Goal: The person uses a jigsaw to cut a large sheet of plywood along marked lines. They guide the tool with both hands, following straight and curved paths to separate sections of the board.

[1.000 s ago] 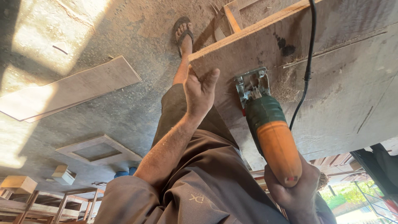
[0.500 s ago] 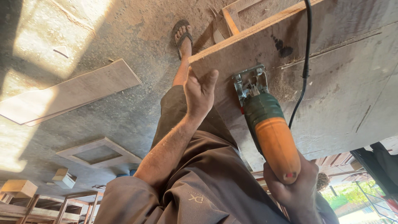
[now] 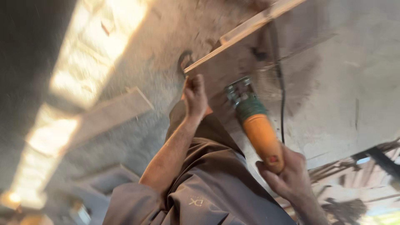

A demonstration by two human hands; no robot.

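Right hand (image 3: 287, 173): clamped round the orange handle of a grinder (image 3: 252, 118), whose metal head rests on a board (image 3: 233, 62) near its edge. Left hand (image 3: 195, 95): fingers curled together at the board's edge, pressing it. Black cord (image 3: 282, 104): trails across the concrete floor (image 3: 354, 83). View blurred

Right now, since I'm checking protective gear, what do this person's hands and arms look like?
The left hand and the right hand are both bare, with no gloves. No ring or watch shows, though the picture is blurred. The left forearm is uncovered as far as it shows, with no sleeve in view. Of the right arm only the wrist shows, also uncovered.
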